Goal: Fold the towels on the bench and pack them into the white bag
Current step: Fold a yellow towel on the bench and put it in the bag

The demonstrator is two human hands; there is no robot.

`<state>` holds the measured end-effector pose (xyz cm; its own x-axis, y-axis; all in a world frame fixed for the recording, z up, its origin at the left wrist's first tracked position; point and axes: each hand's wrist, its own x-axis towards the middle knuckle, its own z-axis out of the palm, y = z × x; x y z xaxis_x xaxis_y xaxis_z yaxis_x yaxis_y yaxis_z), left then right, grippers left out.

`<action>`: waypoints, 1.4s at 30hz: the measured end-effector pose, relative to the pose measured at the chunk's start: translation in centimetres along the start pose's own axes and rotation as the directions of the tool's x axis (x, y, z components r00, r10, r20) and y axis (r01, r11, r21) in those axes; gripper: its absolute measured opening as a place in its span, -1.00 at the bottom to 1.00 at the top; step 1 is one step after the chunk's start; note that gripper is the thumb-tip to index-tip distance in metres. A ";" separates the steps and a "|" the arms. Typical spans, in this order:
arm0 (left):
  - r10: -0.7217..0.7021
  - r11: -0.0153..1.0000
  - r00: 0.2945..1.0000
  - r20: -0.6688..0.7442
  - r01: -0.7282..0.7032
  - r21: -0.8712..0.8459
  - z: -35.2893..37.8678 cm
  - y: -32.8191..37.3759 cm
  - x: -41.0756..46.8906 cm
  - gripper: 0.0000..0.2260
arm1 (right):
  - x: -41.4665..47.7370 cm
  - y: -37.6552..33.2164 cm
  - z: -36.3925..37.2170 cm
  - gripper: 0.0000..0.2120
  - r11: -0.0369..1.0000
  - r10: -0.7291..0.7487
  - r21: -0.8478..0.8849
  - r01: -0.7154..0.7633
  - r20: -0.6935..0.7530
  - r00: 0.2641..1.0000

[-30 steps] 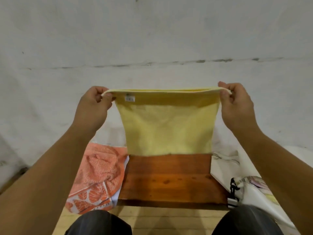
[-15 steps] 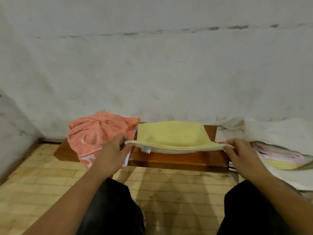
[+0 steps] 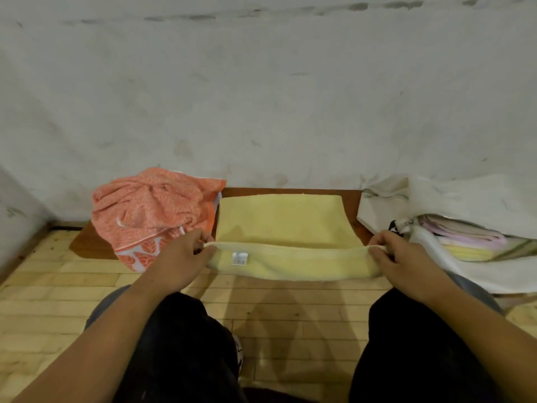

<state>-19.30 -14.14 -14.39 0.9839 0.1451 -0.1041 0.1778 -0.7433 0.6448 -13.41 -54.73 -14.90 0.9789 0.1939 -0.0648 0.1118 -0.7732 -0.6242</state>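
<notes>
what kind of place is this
Likely a bare indoor room, perhaps at home: a low wooden bench against a scuffed white wall, a wood-strip floor, a crumpled orange towel and a white bag of folded ones.

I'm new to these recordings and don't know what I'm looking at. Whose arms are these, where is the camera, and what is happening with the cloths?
There is no machine here. A person faces a low wooden bench that stands against a wall. The camera is worn on their head and looks forward and down, so the two arms reaching in from the bottom are their own.

The left hand and the right hand each pinch one end of the near edge of a yellow towel. Its far part lies flat on the bench, and the near edge is stretched between the hands, just off the front.

A crumpled orange towel lies at the bench's left end. On the right is a white bag, open, with folded towels stacked inside.
</notes>
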 end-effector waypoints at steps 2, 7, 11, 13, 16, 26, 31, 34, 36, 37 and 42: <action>-0.017 1.000 0.999 0.040 0.016 0.012 -0.2 0.2 0.7 -0.95 | 0.7 0.1 -0.3 -0.89 1.000 -0.013 0.000 0.013 0.016 1.000; 0.007 1.000 1.000 0.029 -0.007 0.016 -0.3 0.2 3.5 -0.94 | 3.5 0.0 0.2 -0.89 1.000 0.009 -0.028 -0.009 -0.026 1.000; 0.001 1.000 0.998 -0.070 0.000 0.012 -0.5 0.1 7.0 -0.92 | 7.0 -0.7 1.0 -0.88 1.000 0.023 -0.014 -0.025 -0.125 0.992; -0.001 1.000 0.993 -0.115 0.000 -0.004 -0.5 -0.1 8.8 -0.93 | 8.7 -1.3 1.2 -0.91 0.999 0.032 -0.015 -0.034 -0.124 0.992; 0.000 1.000 0.985 -0.174 -0.004 -0.022 -0.3 -0.3 11.6 -0.96 | 11.8 -1.3 1.5 -0.91 0.998 0.057 0.020 -0.055 -0.133 0.989; -0.157 0.974 0.953 -0.260 0.105 -0.202 2.1 -0.1 19.2 -0.95 | 20.6 1.7 4.8 -0.91 0.975 0.206 0.125 -0.182 -0.218 0.954; -0.249 0.951 0.934 -0.255 0.186 -0.247 4.1 -1.2 21.1 -0.96 | 21.9 3.0 6.5 -0.91 0.956 0.256 0.212 -0.205 -0.251 0.933; -0.283 0.949 0.925 -0.252 0.232 -0.214 4.9 -1.8 21.7 -0.96 | 22.1 3.3 6.9 -0.89 0.955 0.255 0.218 -0.201 -0.262 0.931; -0.307 0.947 0.918 -0.249 0.268 -0.179 5.3 -2.1 22.1 -0.97 | 22.0 3.3 7.1 -0.89 0.960 0.246 0.201 -0.195 -0.274 0.930; -0.319 0.944 0.914 -0.250 0.285 -0.166 5.4 -2.2 22.2 -0.97 | 22.0 3.3 7.3 -0.88 0.963 0.242 0.191 -0.192 -0.286 0.927; -0.330 0.944 0.907 -0.260 0.311 -0.112 6.3 -2.2 22.7 -0.96 | 22.2 3.5 7.7 -0.88 0.964 0.241 0.192 -0.186 -0.328 0.913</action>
<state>2.71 -13.30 -22.94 0.8298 0.5471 -0.1100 0.4722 -0.5835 0.6607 7.41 -48.51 -24.50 0.9771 -0.2077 0.0455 -0.1069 -0.6649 -0.7393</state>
